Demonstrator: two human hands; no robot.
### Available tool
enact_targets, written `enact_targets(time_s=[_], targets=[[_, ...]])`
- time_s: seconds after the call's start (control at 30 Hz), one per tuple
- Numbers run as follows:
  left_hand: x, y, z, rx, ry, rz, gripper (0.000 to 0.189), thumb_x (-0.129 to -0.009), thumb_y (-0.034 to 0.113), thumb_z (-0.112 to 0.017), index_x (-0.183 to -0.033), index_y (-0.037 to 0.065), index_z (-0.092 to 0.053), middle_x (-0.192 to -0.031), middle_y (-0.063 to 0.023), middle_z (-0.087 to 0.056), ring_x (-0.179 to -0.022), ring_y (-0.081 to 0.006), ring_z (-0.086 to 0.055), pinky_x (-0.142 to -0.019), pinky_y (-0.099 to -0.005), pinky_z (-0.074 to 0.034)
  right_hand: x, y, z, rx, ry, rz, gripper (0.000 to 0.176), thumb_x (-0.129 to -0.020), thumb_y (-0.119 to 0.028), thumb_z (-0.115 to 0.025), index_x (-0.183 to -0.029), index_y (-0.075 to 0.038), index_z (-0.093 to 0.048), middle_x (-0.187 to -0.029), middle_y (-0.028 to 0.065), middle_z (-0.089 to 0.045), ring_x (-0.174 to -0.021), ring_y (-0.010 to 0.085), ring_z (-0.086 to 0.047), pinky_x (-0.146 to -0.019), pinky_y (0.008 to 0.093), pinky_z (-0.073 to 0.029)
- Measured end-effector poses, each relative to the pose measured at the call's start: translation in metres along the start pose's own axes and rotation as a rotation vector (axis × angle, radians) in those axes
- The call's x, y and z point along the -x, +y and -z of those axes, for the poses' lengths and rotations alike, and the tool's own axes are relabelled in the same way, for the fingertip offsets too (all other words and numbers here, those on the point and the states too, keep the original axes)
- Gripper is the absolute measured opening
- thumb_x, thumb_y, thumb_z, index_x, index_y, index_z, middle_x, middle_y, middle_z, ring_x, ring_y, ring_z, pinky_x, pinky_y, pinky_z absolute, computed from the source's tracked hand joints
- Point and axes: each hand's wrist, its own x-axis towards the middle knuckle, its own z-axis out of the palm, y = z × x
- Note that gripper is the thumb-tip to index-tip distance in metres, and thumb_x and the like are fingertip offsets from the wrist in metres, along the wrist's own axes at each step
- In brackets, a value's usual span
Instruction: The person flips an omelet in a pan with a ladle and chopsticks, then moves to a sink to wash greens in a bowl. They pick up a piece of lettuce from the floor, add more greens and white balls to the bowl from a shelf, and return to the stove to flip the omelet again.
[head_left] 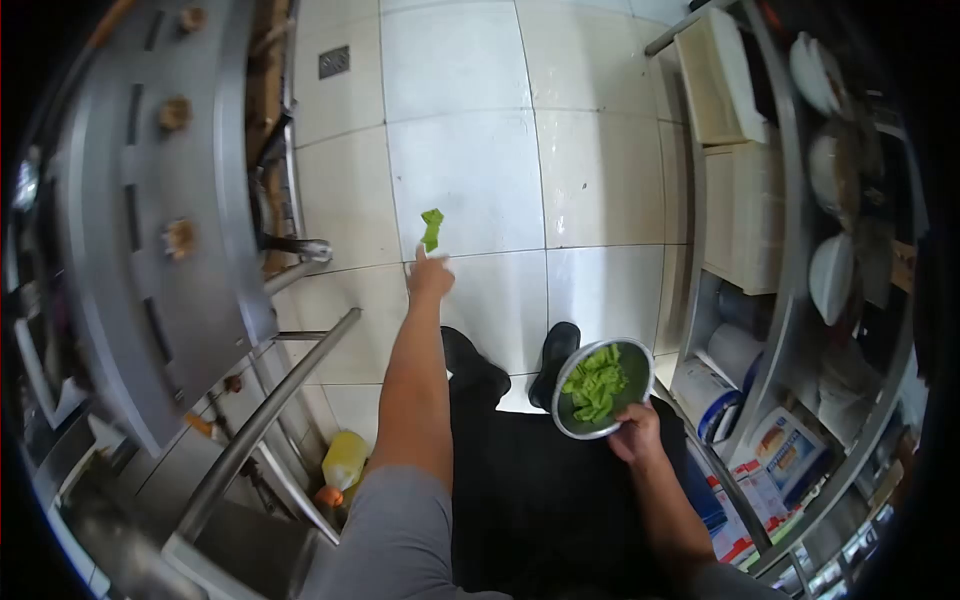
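Observation:
My left hand (430, 276) reaches forward over the floor, slightly blurred. A bright green piece of lettuce (431, 228) sticks out beyond its fingertips, and its lower end appears pinched between them. On the right, near my shoes, my right hand (637, 436) grips the rim of a round metal bowl (644, 372), with the thumb over the inside edge. Several cut lettuce pieces (596, 384) lie in the bowl, which is held tilted toward me.
At left stands a steel stove (205, 200) with a tubular rail (270, 420). A yellow bottle (345, 458) is on the floor beneath. Shelves at right hold cream plastic bins (740, 215), white bowls (830, 280) and a white tub (703, 392). A drain (334, 62) sits in the tiles.

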Motion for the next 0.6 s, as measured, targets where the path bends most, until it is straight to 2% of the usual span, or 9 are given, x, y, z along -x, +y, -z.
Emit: enact_targets(time_s=[0.03,0.13,0.23,0.3,0.37,0.43,0.5,0.53,0.6], targets=[[-0.025,0.004,-0.004,-0.048,0.027,-0.003,0.046,-0.082,0.025,-0.058,-0.127,0.031,-0.062,-0.157,-0.0118,-0.019,-0.127,-0.0356,-0.046,-0.104,-0.0503,-0.04,-0.005,-0.003,-0.007,-0.009,0.009,0.007,0.064,-0.065,0.005,-0.048,-0.128,0.0,-0.046,-0.123,0.0155,-0.057,-0.115,0.0333,-0.055,-0.101,0.0465,-0.043],[-0.075,0.017,-0.013,-0.049,0.023,0.012,0.047,-0.082,0.026,-0.058,-0.129,0.029,-0.06,-0.157,-0.011,-0.02,-0.128,-0.0354,-0.046,-0.103,-0.0493,-0.041,-0.025,-0.005,-0.006,0.046,0.038,-0.019,0.064,-0.065,0.004,-0.048,-0.129,0.001,-0.046,-0.123,0.0155,-0.057,-0.114,0.0337,-0.056,-0.1,0.0469,-0.045],[-0.095,0.016,-0.019,-0.019,0.07,-0.015,0.049,-0.083,0.028,-0.059,-0.131,0.019,-0.059,-0.154,-0.0102,-0.027,-0.131,-0.0339,-0.042,-0.102,-0.0507,-0.04,-0.035,-0.002,-0.008,0.033,0.04,-0.024,0.064,-0.064,0.006,-0.049,-0.129,0.0,-0.046,-0.121,0.0155,-0.058,-0.112,0.0339,-0.057,-0.098,0.0469,-0.046],[-0.103,0.003,-0.016,0.026,0.07,-0.063,0.054,-0.083,0.035,-0.061,-0.13,0.01,-0.058,-0.149,-0.0127,-0.036,-0.129,-0.0322,-0.045,-0.103,-0.0486,-0.04,-0.033,0.002,-0.003,0.063,0.099,-0.078,0.064,-0.065,0.008,-0.05,-0.128,-0.002,-0.048,-0.119,0.0154,-0.059,-0.111,0.0332,-0.058,-0.096,0.0463,-0.047],[-0.109,-0.028,-0.016,0.145,0.15,-0.145,0.055,-0.082,0.035,-0.064,-0.128,0.007,-0.058,-0.144,-0.0144,-0.043,-0.124,-0.0315,-0.049,-0.101,-0.0457,-0.042,-0.031,0.003,0.001,0.104,0.077,-0.1,0.062,-0.065,0.009,-0.051,-0.126,-0.004,-0.048,-0.115,0.0138,-0.059,-0.106,0.031,-0.059,-0.091,0.0442,-0.049],[-0.091,-0.043,-0.005,0.255,0.233,-0.221,0.056,-0.082,0.035,-0.066,-0.127,0.005,-0.057,-0.138,-0.0161,-0.05,-0.119,-0.0307,-0.054,-0.099,-0.0428,-0.044,-0.029,0.007,0.004,0.125,0.068,-0.112,0.061,-0.065,0.009,-0.05,-0.125,-0.004,-0.049,-0.113,0.0129,-0.059,-0.104,0.03,-0.059,-0.091,0.0431,-0.049],[-0.058,-0.057,0.017,0.418,0.161,-0.173,0.053,-0.08,0.026,-0.069,-0.128,0.004,-0.057,-0.126,-0.0168,-0.059,-0.108,-0.0303,-0.061,-0.092,-0.0373,-0.049,-0.022,0.01,-0.005,0.125,0.054,-0.125,0.061,-0.065,0.009,-0.05,-0.125,-0.004,-0.049,-0.112,0.0127,-0.059,-0.103,0.0295,-0.059,-0.091,0.0426,-0.049],[-0.046,-0.061,0.025,0.369,0.174,-0.191,0.049,-0.08,0.018,-0.069,-0.126,0.005,-0.058,-0.119,-0.0164,-0.063,-0.099,-0.029,-0.064,-0.087,-0.0354,-0.051,-0.021,0.012,-0.011,0.127,0.048,-0.139,0.061,-0.065,0.009,-0.05,-0.124,-0.005,-0.049,-0.112,0.0125,-0.059,-0.102,0.029,-0.059,-0.091,0.0422,-0.049],[-0.026,-0.066,0.031,0.467,0.163,-0.156,0.048,-0.08,0.02,-0.07,-0.124,0.005,-0.059,-0.113,-0.0163,-0.065,-0.096,-0.0259,-0.064,-0.084,-0.0348,-0.052,-0.016,0.016,-0.016,0.124,0.027,-0.164,0.061,-0.065,0.009,-0.05,-0.125,-0.005,-0.049,-0.112,0.0124,-0.059,-0.102,0.0286,-0.059,-0.091,0.0418,-0.049]])
